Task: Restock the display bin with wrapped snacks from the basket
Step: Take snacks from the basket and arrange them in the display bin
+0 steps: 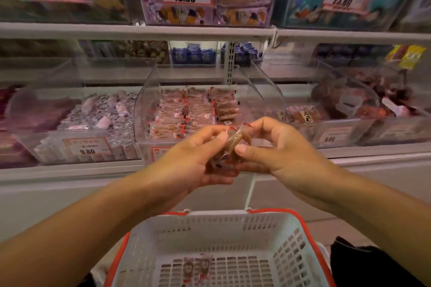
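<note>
Both hands hold a small bunch of clear-wrapped brown snacks (229, 149) in front of the clear display bin (149, 100). My left hand (191, 161) cups the bunch from below and the left, fingers curled round it. My right hand (268, 147) pinches the top snack between thumb and fingers. Rows of the same red-edged wrapped snacks (193, 112) fill the bin's left and middle; its right side looks bare. Below my arms sits the white basket with a red rim (268, 223), with two wrapped snacks (196, 268) lying on its floor.
Neighbouring clear bins hold silver-wrapped sweets (105, 112) on the left and dark packets (303, 116) on the right. A shelf (140, 30) with more bins and price tags runs above. A dark object (354, 261) lies to the right of the basket.
</note>
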Action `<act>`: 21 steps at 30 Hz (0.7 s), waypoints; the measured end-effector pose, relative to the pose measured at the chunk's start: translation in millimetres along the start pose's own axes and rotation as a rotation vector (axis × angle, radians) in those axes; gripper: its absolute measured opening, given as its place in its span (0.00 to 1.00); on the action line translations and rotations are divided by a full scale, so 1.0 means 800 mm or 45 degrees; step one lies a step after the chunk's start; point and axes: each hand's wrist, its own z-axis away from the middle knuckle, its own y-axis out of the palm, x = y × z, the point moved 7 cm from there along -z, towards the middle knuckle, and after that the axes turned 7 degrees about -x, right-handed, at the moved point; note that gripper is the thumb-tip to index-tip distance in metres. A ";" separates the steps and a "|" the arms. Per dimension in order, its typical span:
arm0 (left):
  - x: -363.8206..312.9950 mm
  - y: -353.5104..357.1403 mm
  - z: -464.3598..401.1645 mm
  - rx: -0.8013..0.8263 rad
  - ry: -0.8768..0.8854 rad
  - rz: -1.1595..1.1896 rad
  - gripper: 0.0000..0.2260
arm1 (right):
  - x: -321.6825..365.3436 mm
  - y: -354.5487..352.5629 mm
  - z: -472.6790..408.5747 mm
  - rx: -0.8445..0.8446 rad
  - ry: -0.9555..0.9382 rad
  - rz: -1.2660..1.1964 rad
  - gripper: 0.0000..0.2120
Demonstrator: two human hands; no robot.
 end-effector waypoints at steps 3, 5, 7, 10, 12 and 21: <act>-0.005 -0.003 -0.009 -0.062 0.095 -0.034 0.13 | 0.017 0.005 -0.004 -0.002 -0.207 0.349 0.22; -0.004 -0.006 -0.012 -0.106 0.135 -0.069 0.10 | 0.018 0.014 -0.001 0.054 -0.345 0.711 0.28; 0.001 -0.008 -0.016 -0.157 0.123 -0.072 0.08 | 0.013 0.022 0.004 0.079 -0.416 0.916 0.31; 0.009 -0.010 -0.016 -0.251 0.038 0.012 0.05 | 0.009 0.030 0.007 0.058 -0.443 0.913 0.32; 0.009 -0.011 -0.015 -0.302 0.028 0.068 0.02 | 0.013 0.031 0.006 0.018 -0.493 0.957 0.31; -0.019 -0.005 -0.005 -0.288 0.062 0.161 0.15 | 0.047 0.010 0.000 0.028 -0.677 1.017 0.15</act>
